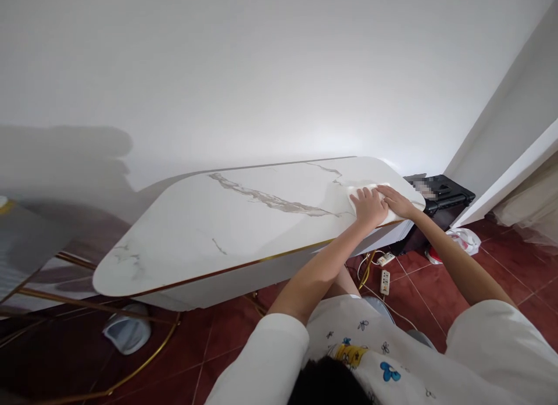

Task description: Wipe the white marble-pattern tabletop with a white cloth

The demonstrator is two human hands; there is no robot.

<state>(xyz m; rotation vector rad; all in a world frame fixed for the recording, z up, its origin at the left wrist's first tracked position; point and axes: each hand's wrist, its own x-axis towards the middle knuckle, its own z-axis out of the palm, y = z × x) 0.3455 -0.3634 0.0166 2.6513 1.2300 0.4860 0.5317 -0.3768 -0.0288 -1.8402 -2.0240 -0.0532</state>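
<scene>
Near the right end of a long white marble-patterned tabletop (183, 225) lies a white cloth (356, 192), bunched and partly covered by both hands. My left hand (369, 206) grips the cloth from above, its fingers bent over it and pressing it to the surface. Right beside it, touching or nearly so, my right hand (396, 203) holds the cloth's right part down with the fingers pointing left. What lies under the palms is hidden.
The table's back edge runs along a white wall (270, 74). A black case (451, 190) stands past its right end. Power strips (384, 282) with cables and a white plastic bag (464, 240) lie on the red tiled floor. Gold metal tubing (150, 358) curves at the lower left.
</scene>
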